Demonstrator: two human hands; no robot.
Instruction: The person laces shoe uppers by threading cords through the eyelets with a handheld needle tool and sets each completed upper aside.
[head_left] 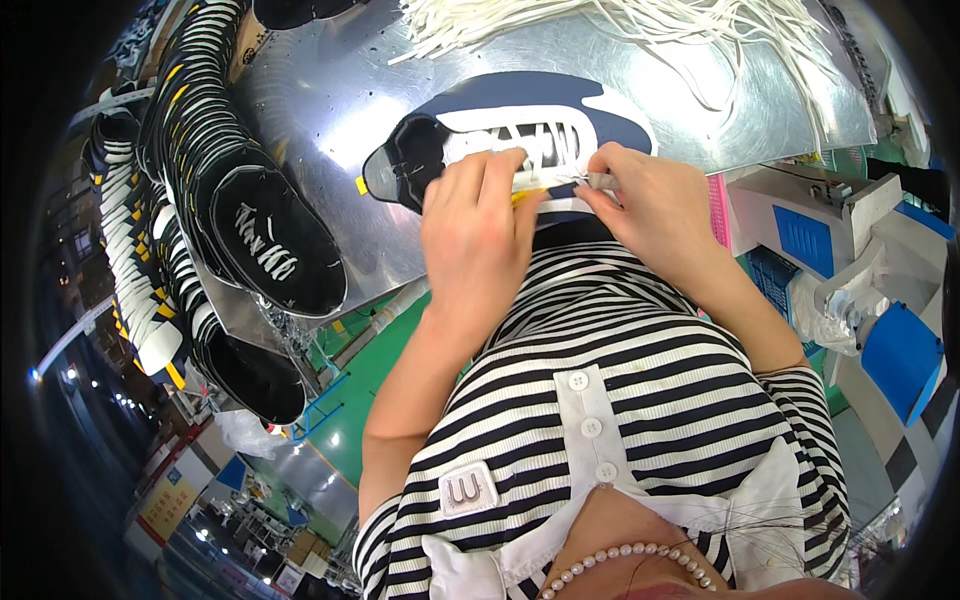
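Note:
A navy and white shoe upper (520,115) with a black heel part lies flat on the shiny metal table (330,90), close to the near edge. My left hand (478,225) presses down on its near side, fingers over the white lacing area. My right hand (645,195) pinches a white lace end (600,181) at the eyelets beside the left fingertips. A yellow tag shows between the two hands.
A heap of loose white laces (640,25) lies at the back of the table. Stacked black and white shoe uppers (250,225) fill the left side in overlapping rows. A grey and blue machine (850,260) stands at the right. The floor below is green.

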